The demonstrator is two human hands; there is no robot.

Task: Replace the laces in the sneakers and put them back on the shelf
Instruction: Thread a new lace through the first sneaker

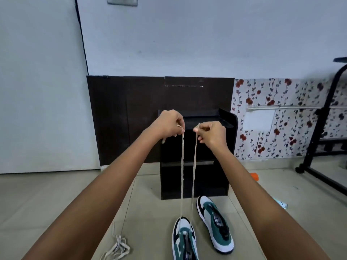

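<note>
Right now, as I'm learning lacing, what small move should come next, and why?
Probably lower both ends and cross them into the next eyelets: the left hand and right hand each pinch one end of the lace, running taut up from the toe end of the near sneaker, tips roughly level.

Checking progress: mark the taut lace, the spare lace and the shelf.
taut lace (182,175): head view, left strand, mid-length.
spare lace (120,245): head view, bundle on floor.
shelf (210,181): head view, lower panel.
</note>
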